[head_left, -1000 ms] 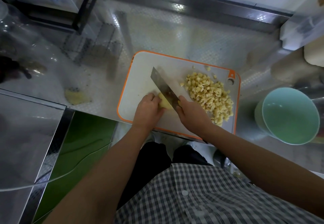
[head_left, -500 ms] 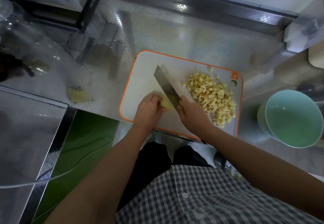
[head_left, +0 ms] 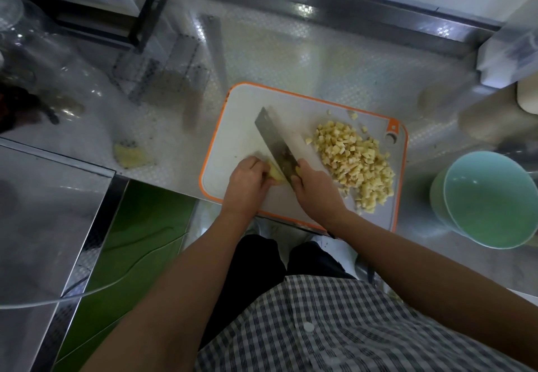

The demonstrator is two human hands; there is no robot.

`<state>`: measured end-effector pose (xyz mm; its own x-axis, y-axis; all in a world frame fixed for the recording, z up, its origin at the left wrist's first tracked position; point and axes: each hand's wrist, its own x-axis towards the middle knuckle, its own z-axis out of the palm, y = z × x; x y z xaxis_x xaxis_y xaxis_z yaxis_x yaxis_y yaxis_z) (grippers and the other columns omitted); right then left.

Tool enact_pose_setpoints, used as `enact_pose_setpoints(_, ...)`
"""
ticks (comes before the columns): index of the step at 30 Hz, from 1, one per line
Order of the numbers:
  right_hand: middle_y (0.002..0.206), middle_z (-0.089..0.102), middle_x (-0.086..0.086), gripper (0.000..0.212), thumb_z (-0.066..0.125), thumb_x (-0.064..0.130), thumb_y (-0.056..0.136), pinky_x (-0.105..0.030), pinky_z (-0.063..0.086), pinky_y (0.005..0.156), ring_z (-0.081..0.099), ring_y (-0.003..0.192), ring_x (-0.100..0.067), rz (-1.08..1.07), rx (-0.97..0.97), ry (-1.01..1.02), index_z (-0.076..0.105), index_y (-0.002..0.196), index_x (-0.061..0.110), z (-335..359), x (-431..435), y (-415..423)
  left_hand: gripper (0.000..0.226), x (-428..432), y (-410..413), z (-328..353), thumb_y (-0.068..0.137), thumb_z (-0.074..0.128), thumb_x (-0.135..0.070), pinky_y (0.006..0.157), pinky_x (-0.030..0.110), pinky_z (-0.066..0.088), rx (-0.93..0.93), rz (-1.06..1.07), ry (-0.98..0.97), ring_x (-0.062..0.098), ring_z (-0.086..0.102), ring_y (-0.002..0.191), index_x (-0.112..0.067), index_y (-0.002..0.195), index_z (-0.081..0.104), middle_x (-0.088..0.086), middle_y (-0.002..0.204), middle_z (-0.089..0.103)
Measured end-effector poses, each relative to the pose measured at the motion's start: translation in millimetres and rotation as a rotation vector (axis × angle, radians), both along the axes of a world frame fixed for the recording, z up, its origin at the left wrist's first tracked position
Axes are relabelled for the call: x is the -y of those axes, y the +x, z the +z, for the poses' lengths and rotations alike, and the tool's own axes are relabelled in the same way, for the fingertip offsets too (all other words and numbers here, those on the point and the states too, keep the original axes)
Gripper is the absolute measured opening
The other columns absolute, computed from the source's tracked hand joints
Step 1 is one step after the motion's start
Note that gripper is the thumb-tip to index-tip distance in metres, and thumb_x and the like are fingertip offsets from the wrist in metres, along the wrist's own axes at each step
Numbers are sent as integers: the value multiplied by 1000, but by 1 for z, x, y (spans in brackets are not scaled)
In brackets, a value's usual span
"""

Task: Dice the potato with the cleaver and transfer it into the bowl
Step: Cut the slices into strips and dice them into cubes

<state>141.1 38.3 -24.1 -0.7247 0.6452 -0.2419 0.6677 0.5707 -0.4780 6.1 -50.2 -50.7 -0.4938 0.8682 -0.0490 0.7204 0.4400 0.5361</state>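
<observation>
While the right hand (head_left: 314,194) clenches round the handle of the cleaver (head_left: 276,141) at the centre of the frame, the broad steel blade slants up and to the left, its edge down on the last chunk of potato (head_left: 273,176). The left hand (head_left: 247,185), just left of the blade, pinches that pale yellow chunk with curled fingers, knuckles close to the flat of the steel.

Dicing is the step in hand, and by the look of it near its end: only a small lump shows between the two hands.

Right of the blade sits the heap of diced potato (head_left: 355,162), small rough cubes, matte and starchy, with a few strays near the board's top edge. It all lies on the white cutting board (head_left: 235,127), smooth plastic with an orange rim and rounded corners.

Further out, at the right edge of the frame, there's the bowl (head_left: 492,203): pale green, glossy, round and deep, nothing in it that I can see, well apart from the heap. The embossed metal counter (head_left: 305,60) shines all around, and a yellowish scrap (head_left: 131,154) lies on it left of the board.

Next call, I'd say: short careful chops with fingertips tucked back, since the piece is small and likely slippery. Then scoop the cubes onto the blade's flat and carry them to the bowl.
</observation>
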Motion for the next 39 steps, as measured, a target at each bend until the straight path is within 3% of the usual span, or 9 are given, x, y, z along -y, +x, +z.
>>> enact_pose_setpoints(7, 73, 61, -19, 32, 46, 20, 98, -39, 40, 53, 58, 65, -37, 138, 7, -24, 46, 125, 2, 13, -8, 10, 25, 0, -1, -2, 59, 83, -10, 72, 25, 34, -15, 13, 23, 34, 58, 79, -4, 77, 67, 13, 78, 62)
enact_pose_setpoints(11, 76, 60, -17, 26, 46, 19, 97, -32, 30, 51, 58, 68, -37, 147, 39, -18, 46, 118, 3, 7, -5, 8, 22, 0, 0, -2, 61, 82, -9, 71, 23, 34, 12, 25, 36, 32, 57, 79, -4, 76, 68, 11, 77, 62)
enact_pose_setpoints(16, 85, 63, -19, 33, 44, 21, 97, -38, 40, 58, 61, 75, -39, 119, 64, 25, 44, 126, 5, -3, 0, -8, 20, 1, 1, 1, 61, 81, -7, 69, 23, 33, 19, 5, 58, 32, 57, 76, -5, 74, 67, 10, 75, 62)
enact_pose_setpoints(21, 75, 61, -20, 27, 46, 17, 98, -34, 32, 54, 59, 68, -39, 35, -49, -28, 47, 119, 1, 3, -7, 1, 22, 1, -1, 0, 60, 82, -9, 70, 26, 33, -4, 11, 41, 34, 57, 77, -6, 76, 67, 11, 76, 61)
enact_pose_setpoints(25, 77, 62, -20, 27, 47, 19, 97, -37, 38, 54, 59, 69, -39, 156, -12, -12, 47, 117, 2, 12, -9, 5, 21, 2, -1, -1, 65, 82, -16, 71, 26, 34, -9, 62, 0, 31, 56, 82, -5, 77, 69, 11, 79, 62)
enact_pose_setpoints(28, 81, 61, -19, 26, 45, 20, 97, -33, 28, 54, 58, 73, -37, 197, 46, -6, 46, 117, 3, 12, -8, 6, 17, 2, 0, 1, 65, 81, -15, 70, 25, 34, 11, 77, -7, 31, 56, 79, -5, 72, 69, 10, 75, 62)
enact_pose_setpoints(34, 86, 63, -20, 31, 44, 20, 97, -37, 38, 58, 60, 76, -40, 161, 60, 21, 44, 123, 2, 3, 1, -7, 14, 2, 0, 4, 61, 80, -6, 66, 24, 31, 11, 44, 11, 33, 58, 73, -4, 68, 68, 11, 72, 62)
enact_pose_setpoints(39, 75, 61, -19, 28, 46, 19, 98, -36, 35, 53, 59, 67, -39, 54, -27, -31, 47, 119, 0, 3, -2, -1, 12, 4, -2, 2, 63, 79, -7, 67, 26, 32, -21, 35, 6, 32, 57, 74, -7, 68, 69, 9, 71, 61)
